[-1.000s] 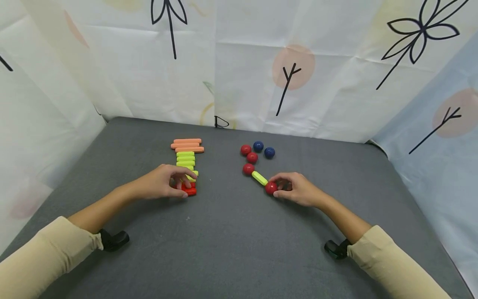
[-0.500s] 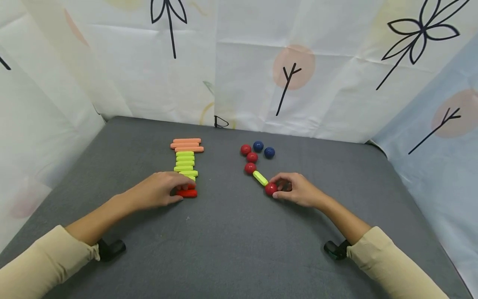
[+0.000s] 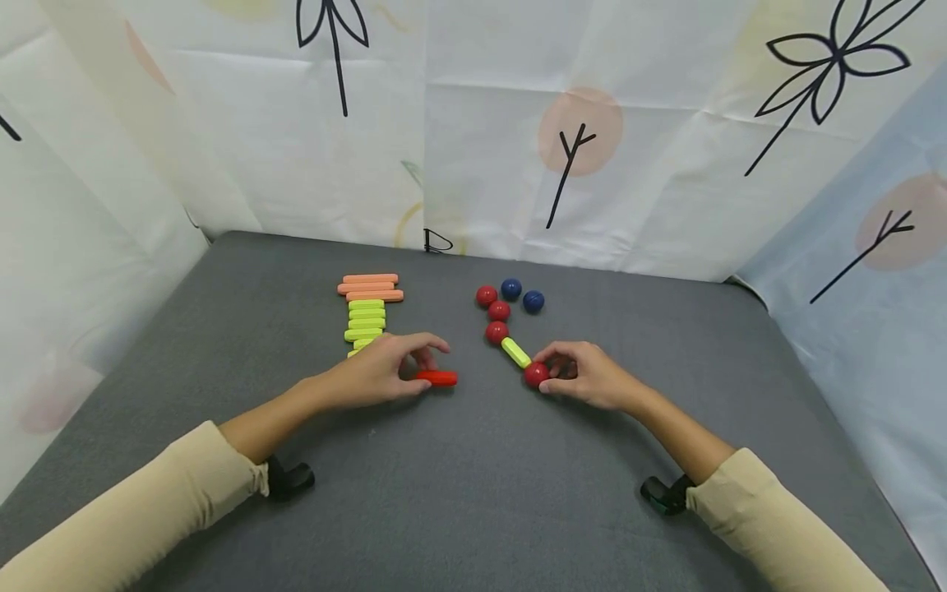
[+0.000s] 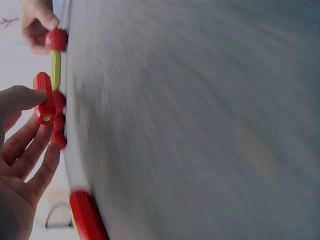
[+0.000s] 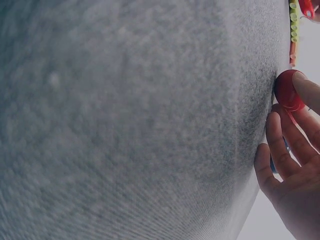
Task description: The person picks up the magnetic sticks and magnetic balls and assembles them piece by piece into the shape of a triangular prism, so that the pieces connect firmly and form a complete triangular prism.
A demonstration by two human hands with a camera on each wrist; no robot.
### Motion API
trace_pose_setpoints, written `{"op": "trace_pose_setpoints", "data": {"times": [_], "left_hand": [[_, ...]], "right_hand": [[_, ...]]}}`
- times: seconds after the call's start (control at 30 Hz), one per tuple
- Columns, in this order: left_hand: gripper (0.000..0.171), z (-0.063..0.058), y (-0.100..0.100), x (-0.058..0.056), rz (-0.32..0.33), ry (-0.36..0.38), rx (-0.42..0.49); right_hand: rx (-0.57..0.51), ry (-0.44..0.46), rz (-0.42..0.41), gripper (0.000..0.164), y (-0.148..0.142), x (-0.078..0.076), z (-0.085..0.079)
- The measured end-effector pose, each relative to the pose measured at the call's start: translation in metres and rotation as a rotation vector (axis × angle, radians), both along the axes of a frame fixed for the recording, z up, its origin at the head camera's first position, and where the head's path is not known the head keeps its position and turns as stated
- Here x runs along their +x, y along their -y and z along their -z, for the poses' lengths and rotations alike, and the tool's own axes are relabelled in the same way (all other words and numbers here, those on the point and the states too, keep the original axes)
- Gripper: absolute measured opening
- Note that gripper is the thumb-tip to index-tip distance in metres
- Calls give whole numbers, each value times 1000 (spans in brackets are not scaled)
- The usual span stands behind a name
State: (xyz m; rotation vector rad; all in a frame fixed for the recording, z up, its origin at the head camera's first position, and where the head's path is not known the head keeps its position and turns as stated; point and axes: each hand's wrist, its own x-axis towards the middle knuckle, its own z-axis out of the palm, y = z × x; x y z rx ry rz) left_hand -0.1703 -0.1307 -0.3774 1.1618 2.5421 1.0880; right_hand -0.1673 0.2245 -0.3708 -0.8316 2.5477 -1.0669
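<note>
My left hand [image 3: 395, 372] pinches a red stick [image 3: 436, 378] just above the grey mat, between the stick pile and the ball chain; the left wrist view shows the same red stick [image 4: 45, 100] under the thumb. My right hand [image 3: 584, 374] grips a red ball [image 3: 536, 375] on the end of a yellow-green stick [image 3: 515, 353], whose other end meets another red ball [image 3: 496, 332]. In the right wrist view the fingertips touch that red ball [image 5: 287, 90].
A row of yellow-green sticks [image 3: 366, 319] and three orange sticks [image 3: 370, 287] lies behind my left hand. Two red balls [image 3: 486, 296] and two blue balls [image 3: 511, 289] sit at the back. Another red stick [image 4: 87, 215] lies on the mat [image 3: 459, 477]. Curtains close off all sides.
My left hand has lifted a red stick off the near end of the pile and carried it right, toward the ball chain. The right hand has stayed on its red ball.
</note>
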Motion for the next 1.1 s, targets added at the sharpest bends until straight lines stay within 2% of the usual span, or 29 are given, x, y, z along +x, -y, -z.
{"op": "trace_pose_setpoints", "data": {"times": [0.13,0.3,0.47,0.6,0.73,0.87,0.97,1.1], "left_hand": [[46,4,-32,-8,26,56,45],[46,12,-63,-17,44,75,65],[48,14,-82,-20,66,76,76],[48,11,-89,-20,61,84,71],[47,11,-87,-19,49,92,84],[47,8,-76,-17,32,101,85],[47,0,-59,-17,15,100,78],[45,-11,-24,-18,-15,72,61]], "right_hand": [[5,-3,-2,33,0,-1,1],[13,20,13,34,3,0,1],[2,20,7,33,4,2,0],[-1,20,10,32,3,3,0],[-3,18,10,32,3,3,1],[-6,24,10,31,3,2,0],[-4,28,11,31,3,2,0],[1,29,14,31,2,3,0]]}}
